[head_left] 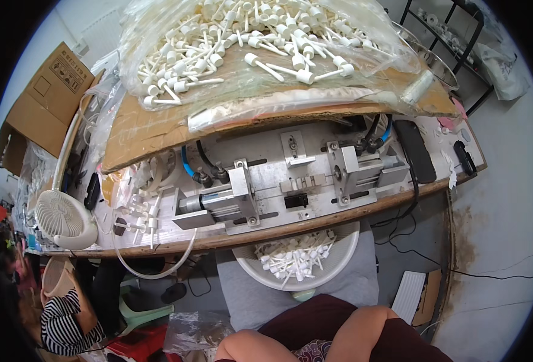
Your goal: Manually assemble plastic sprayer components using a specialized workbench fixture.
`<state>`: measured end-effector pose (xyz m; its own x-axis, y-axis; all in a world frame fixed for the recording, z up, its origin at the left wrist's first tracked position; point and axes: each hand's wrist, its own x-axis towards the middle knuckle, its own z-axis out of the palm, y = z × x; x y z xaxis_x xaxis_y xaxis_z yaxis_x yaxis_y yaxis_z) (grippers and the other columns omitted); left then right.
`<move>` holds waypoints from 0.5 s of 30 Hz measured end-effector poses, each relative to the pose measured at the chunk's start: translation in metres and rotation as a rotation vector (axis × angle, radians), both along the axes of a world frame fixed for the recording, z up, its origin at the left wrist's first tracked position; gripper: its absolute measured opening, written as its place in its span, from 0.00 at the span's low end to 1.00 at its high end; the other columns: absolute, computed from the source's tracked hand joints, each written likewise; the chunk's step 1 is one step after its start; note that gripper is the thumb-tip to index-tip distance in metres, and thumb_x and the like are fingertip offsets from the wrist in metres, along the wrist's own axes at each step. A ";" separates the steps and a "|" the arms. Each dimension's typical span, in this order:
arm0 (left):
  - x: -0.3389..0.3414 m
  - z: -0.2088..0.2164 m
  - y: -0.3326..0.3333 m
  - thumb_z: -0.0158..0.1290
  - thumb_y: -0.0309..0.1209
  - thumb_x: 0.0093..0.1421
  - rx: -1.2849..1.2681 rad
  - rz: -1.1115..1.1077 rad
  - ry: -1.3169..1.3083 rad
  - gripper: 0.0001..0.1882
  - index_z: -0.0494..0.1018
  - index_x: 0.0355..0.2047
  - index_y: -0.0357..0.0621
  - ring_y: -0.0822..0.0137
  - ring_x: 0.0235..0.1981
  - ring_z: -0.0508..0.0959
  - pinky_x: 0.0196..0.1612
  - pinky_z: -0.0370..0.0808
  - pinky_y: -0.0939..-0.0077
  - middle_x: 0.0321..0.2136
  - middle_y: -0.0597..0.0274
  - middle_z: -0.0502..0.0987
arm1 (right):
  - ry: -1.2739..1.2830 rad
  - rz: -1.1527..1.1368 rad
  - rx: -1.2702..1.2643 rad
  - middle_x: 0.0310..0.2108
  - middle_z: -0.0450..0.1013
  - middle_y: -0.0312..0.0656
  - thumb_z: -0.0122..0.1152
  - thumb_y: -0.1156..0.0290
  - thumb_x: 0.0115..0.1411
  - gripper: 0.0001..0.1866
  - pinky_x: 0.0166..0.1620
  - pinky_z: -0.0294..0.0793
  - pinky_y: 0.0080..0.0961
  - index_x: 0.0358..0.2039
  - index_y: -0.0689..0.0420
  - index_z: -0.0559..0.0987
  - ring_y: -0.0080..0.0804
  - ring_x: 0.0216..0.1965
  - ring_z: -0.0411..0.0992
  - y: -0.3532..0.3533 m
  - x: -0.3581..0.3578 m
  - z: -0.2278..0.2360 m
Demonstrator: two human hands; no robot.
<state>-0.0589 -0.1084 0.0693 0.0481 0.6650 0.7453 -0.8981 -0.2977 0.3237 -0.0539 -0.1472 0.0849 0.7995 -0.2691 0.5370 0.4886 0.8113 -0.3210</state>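
Note:
Neither my left hand nor my right hand shows; two bare limb parts rise from the lower edge beside dark maroon cloth (296,311). In front of me a metal clamping fixture (278,220) is fixed on the workbench. It has a left cylinder unit (221,202) and a right cylinder unit (363,172) facing each other, with a small metal block (302,183) between them. Below the bench edge a pale plastic basket (343,265) holds several white mallet-shaped plastic pieces (296,262). A large heap of similar white pieces (218,45) lies on clear plastic film above the fixture.
A cardboard sheet (152,136) carries the heap and overhangs the fixture. At the left stand a white fan (66,220) and a cardboard box (49,96). A black phone-like slab (415,151) lies right of the fixture. Black cables (423,256) hang at the right. Another person in a striped top (67,326) sits lower left.

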 end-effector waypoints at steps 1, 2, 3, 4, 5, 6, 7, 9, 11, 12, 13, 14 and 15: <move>0.002 -0.003 0.002 0.42 0.45 0.72 0.019 0.005 0.019 0.26 0.59 0.68 0.58 0.54 0.69 0.57 0.65 0.58 0.46 0.69 0.47 0.55 | -0.010 0.009 0.005 0.57 0.73 0.31 0.51 0.61 0.70 0.18 0.63 0.59 0.47 0.57 0.49 0.75 0.29 0.67 0.59 0.001 0.002 -0.001; 0.002 -0.007 0.004 0.42 0.45 0.72 0.031 0.010 0.035 0.26 0.58 0.68 0.59 0.54 0.69 0.57 0.65 0.58 0.46 0.69 0.47 0.55 | -0.016 0.014 0.006 0.57 0.73 0.31 0.51 0.61 0.70 0.18 0.63 0.59 0.46 0.57 0.48 0.75 0.29 0.67 0.59 0.000 0.003 -0.001; 0.001 -0.010 0.003 0.42 0.46 0.72 0.037 0.018 0.053 0.27 0.57 0.68 0.59 0.53 0.69 0.57 0.65 0.58 0.46 0.69 0.47 0.55 | -0.020 0.018 -0.003 0.58 0.73 0.31 0.50 0.61 0.70 0.18 0.64 0.58 0.46 0.58 0.48 0.75 0.28 0.67 0.59 -0.003 0.002 0.000; 0.001 -0.012 0.004 0.42 0.46 0.72 0.046 0.026 0.067 0.27 0.57 0.69 0.59 0.53 0.69 0.57 0.65 0.58 0.45 0.69 0.47 0.54 | -0.028 0.023 -0.013 0.58 0.73 0.30 0.50 0.61 0.70 0.18 0.64 0.58 0.46 0.58 0.48 0.75 0.27 0.67 0.59 -0.003 0.002 0.001; 0.001 -0.014 0.004 0.42 0.46 0.72 0.055 0.031 0.081 0.27 0.56 0.69 0.59 0.53 0.69 0.57 0.65 0.58 0.45 0.69 0.47 0.54 | -0.044 0.030 -0.016 0.58 0.72 0.30 0.50 0.61 0.70 0.18 0.64 0.58 0.46 0.58 0.48 0.75 0.27 0.67 0.59 -0.004 0.005 -0.001; 0.002 -0.016 0.005 0.41 0.46 0.72 0.064 0.044 0.094 0.28 0.56 0.69 0.59 0.53 0.69 0.57 0.65 0.58 0.45 0.69 0.47 0.54 | -0.057 0.028 -0.021 0.58 0.72 0.30 0.50 0.61 0.70 0.18 0.64 0.58 0.45 0.58 0.47 0.75 0.26 0.67 0.58 -0.004 0.006 -0.002; 0.002 -0.018 0.006 0.41 0.46 0.72 0.073 0.052 0.099 0.28 0.55 0.69 0.59 0.52 0.69 0.57 0.65 0.58 0.45 0.70 0.47 0.53 | -0.074 0.034 -0.028 0.59 0.72 0.30 0.50 0.61 0.70 0.18 0.64 0.57 0.45 0.58 0.47 0.75 0.26 0.68 0.58 -0.004 0.008 -0.003; 0.003 -0.020 0.009 0.41 0.47 0.72 0.094 0.082 0.120 0.28 0.54 0.70 0.60 0.52 0.69 0.56 0.65 0.58 0.44 0.70 0.47 0.53 | -0.104 0.048 -0.058 0.59 0.72 0.29 0.49 0.61 0.70 0.18 0.65 0.57 0.45 0.59 0.46 0.74 0.24 0.68 0.58 -0.005 0.012 -0.008; 0.002 -0.024 0.009 0.41 0.47 0.72 0.108 0.108 0.142 0.29 0.53 0.70 0.60 0.51 0.69 0.56 0.65 0.58 0.44 0.70 0.47 0.52 | -0.142 0.066 -0.105 0.59 0.71 0.28 0.49 0.61 0.70 0.18 0.65 0.56 0.44 0.59 0.46 0.74 0.23 0.68 0.58 -0.009 0.018 -0.015; 0.003 -0.027 0.008 0.40 0.48 0.72 0.122 0.138 0.155 0.29 0.52 0.71 0.60 0.51 0.69 0.56 0.65 0.58 0.44 0.70 0.47 0.52 | -0.163 0.075 -0.133 0.60 0.71 0.28 0.49 0.62 0.70 0.18 0.65 0.56 0.44 0.59 0.46 0.74 0.23 0.68 0.57 -0.011 0.021 -0.019; 0.004 -0.028 0.009 0.40 0.48 0.72 0.134 0.166 0.168 0.29 0.51 0.71 0.60 0.51 0.69 0.56 0.65 0.57 0.43 0.70 0.47 0.51 | -0.192 0.088 -0.175 0.60 0.71 0.28 0.48 0.62 0.70 0.18 0.65 0.56 0.44 0.59 0.45 0.74 0.22 0.68 0.57 -0.015 0.025 -0.023; 0.005 -0.031 0.009 0.40 0.48 0.72 0.143 0.182 0.174 0.30 0.51 0.71 0.61 0.50 0.69 0.56 0.65 0.57 0.43 0.70 0.47 0.51 | -0.233 0.095 -0.221 0.60 0.71 0.28 0.48 0.62 0.70 0.19 0.66 0.55 0.44 0.59 0.45 0.74 0.21 0.68 0.57 -0.020 0.028 -0.026; 0.005 -0.032 0.007 0.40 0.48 0.72 0.152 0.205 0.184 0.30 0.50 0.71 0.61 0.50 0.69 0.56 0.65 0.57 0.43 0.71 0.47 0.51 | -0.274 0.109 -0.277 0.60 0.71 0.27 0.48 0.62 0.70 0.19 0.66 0.55 0.43 0.59 0.45 0.74 0.21 0.68 0.57 -0.026 0.032 -0.032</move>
